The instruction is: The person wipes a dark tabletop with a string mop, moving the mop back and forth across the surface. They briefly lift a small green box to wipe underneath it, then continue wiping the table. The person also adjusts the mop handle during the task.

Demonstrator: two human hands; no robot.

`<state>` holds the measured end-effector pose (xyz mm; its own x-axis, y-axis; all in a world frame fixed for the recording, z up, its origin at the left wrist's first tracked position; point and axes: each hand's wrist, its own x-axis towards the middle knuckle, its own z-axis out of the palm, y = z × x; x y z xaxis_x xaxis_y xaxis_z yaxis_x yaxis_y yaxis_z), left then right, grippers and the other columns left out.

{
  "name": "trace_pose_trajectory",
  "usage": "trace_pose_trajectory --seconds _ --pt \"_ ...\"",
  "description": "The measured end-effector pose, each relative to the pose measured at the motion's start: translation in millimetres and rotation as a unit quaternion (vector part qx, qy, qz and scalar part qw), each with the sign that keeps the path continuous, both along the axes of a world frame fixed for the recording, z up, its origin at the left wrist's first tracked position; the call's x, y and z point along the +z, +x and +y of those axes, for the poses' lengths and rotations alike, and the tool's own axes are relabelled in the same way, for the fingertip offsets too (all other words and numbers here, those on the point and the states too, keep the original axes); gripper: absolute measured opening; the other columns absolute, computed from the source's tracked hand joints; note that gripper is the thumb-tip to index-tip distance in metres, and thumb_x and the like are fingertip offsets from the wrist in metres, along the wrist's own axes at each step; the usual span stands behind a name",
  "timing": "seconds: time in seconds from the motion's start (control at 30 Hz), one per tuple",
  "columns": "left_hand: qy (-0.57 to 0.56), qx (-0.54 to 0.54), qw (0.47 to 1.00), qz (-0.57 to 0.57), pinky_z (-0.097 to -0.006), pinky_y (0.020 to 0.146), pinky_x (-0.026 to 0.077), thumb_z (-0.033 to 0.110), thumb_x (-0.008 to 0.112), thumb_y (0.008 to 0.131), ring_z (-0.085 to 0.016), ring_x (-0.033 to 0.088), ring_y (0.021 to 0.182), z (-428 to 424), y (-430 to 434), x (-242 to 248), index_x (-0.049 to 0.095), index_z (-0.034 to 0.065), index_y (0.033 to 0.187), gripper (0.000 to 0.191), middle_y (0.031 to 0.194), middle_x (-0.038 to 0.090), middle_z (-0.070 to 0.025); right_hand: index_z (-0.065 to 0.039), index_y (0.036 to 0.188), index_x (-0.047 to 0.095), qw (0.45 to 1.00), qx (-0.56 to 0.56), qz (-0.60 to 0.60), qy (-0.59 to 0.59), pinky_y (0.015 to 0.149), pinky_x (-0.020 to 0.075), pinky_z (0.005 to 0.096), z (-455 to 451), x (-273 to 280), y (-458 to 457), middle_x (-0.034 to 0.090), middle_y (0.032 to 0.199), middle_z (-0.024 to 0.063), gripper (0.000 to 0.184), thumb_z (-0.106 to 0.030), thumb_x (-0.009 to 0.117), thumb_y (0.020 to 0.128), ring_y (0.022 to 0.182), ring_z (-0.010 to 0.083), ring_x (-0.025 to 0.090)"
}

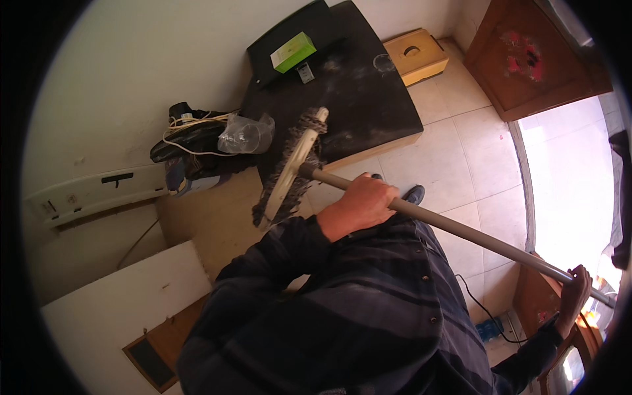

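Observation:
A long brown mop handle (459, 224) runs from the picture's middle to the lower right. My left hand (363, 205) is closed around it close to the mop head. Far down the shaft, near its other end, my right hand (575, 291) grips it too. The mop head (291, 173) is a pale plastic bar with shaggy grey-brown strands, raised in front of the dark table's near corner. Whether its strands touch the table cannot be told.
The dark-topped table (365, 108) bears a green box (293, 52). Beside it are a clear plastic bag (246, 134), cables and dark bags. A yellow case (419, 54) lies on the tiled floor. A wooden door (538, 59) stands beside a bright doorway. A black cable (486, 308) crosses the floor.

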<state>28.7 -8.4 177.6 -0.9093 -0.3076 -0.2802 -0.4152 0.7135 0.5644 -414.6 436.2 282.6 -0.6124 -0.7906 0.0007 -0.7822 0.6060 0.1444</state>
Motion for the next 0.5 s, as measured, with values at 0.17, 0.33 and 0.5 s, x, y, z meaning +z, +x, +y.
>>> trace_pose_trajectory --seconds 0.17,0.33,0.5 --pt "0.019 -0.029 0.999 0.016 -0.0495 0.078 0.052 0.030 0.078 0.080 -0.036 0.071 0.081 7.6 -68.1 -65.7 0.070 0.0124 0.079 0.020 0.077 0.072 -0.0122 -0.005 0.086 0.053 0.994 -0.056 0.066 0.072 0.073 0.0461 0.0498 41.3 38.6 15.1 0.057 0.080 0.0176 0.011 0.003 0.061 0.088 0.080 0.0401 0.059" --pt "0.057 -0.055 0.997 0.016 -0.0507 0.081 0.054 0.027 0.078 0.076 -0.038 0.072 0.082 25.8 -88.9 -97.2 0.070 0.0131 0.078 0.017 0.077 0.073 -0.0129 -0.005 0.087 0.052 0.989 -0.072 0.071 0.104 0.077 0.0463 0.0502 61.6 47.6 27.0 0.060 0.083 0.0156 0.012 0.001 0.062 0.086 0.083 0.0394 0.061" --pt "0.023 -0.033 0.999 0.008 -0.0505 0.082 0.053 0.029 0.079 0.077 -0.038 0.072 0.081 36.5 -65.6 -79.6 0.069 0.0126 0.077 0.020 0.076 0.072 -0.0130 -0.005 0.083 0.054 0.994 -0.076 0.022 0.074 0.078 0.0460 0.0509 60.2 26.3 20.5 0.060 0.080 0.0170 0.011 0.004 0.061 0.081 0.083 0.0410 0.061"
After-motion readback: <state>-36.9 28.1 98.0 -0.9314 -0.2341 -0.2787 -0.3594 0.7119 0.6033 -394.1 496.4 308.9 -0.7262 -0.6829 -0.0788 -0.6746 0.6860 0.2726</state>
